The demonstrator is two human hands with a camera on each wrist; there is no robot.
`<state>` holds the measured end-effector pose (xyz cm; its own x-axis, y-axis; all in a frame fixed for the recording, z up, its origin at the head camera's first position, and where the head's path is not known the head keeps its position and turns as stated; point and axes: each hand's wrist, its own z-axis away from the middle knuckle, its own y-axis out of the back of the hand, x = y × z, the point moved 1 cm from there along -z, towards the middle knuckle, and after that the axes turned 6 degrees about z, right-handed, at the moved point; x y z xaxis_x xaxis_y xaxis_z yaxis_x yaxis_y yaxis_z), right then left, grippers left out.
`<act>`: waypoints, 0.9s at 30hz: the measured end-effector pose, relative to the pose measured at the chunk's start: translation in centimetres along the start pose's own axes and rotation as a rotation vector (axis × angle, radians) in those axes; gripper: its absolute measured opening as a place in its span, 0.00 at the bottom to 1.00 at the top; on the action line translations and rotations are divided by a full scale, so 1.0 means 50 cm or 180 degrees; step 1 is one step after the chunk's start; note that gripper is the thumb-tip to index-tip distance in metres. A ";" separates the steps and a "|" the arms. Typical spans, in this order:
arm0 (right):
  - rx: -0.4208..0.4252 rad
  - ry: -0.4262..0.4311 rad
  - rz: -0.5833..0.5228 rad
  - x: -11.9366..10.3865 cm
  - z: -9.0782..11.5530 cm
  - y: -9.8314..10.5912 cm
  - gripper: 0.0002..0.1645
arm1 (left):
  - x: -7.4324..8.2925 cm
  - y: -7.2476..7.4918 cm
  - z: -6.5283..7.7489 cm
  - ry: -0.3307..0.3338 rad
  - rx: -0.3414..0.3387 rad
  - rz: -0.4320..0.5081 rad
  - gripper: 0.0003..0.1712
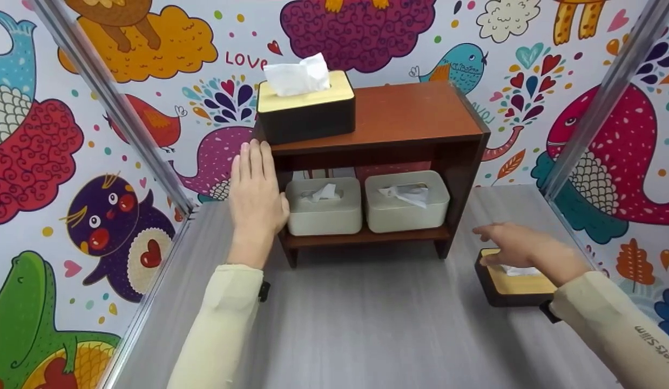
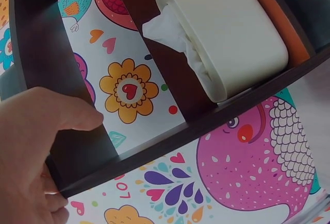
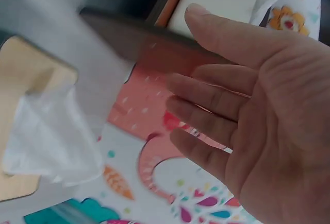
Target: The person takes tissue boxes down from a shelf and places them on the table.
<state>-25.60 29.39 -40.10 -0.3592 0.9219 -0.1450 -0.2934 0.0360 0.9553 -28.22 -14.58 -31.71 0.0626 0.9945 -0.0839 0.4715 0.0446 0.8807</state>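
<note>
My left hand (image 1: 256, 192), fingers straight and close together, is at the upper left corner of a brown wooden shelf (image 1: 415, 111). In the left wrist view its thumb (image 2: 77, 116) overlaps the front of the shelf. A black tissue box with a light wooden lid (image 1: 307, 119) stands on the shelf's top left, right by the fingertips. My right hand (image 1: 509, 246) hovers with nothing in it, overlapping a second black tissue box with a wooden lid (image 1: 518, 297) on the floor. In the right wrist view its fingers (image 3: 206, 92) are spread and loosely bent.
Two pale grey tissue boxes, a left one (image 1: 324, 219) and a right one (image 1: 407, 213), sit side by side inside the shelf. Grey floor (image 1: 361, 319) lies in front. Cartoon-printed walls (image 1: 231, 32) with metal corner posts (image 1: 118, 113) enclose the space.
</note>
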 end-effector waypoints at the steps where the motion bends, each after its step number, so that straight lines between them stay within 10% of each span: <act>1: -0.0026 0.0008 -0.0011 -0.011 -0.002 0.002 0.42 | 0.000 0.000 0.000 0.0000 0.0002 -0.0013 0.57; 27: 0.0653 0.0976 0.0720 -0.266 -0.070 0.116 0.35 | 0.001 0.001 0.000 0.0011 -0.0014 -0.0006 0.57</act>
<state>-25.60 15.99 -33.54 -0.6500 0.7592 0.0338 -0.0058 -0.0495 0.9988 -28.22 -14.52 -31.67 0.0586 0.9947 -0.0840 0.4678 0.0469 0.8826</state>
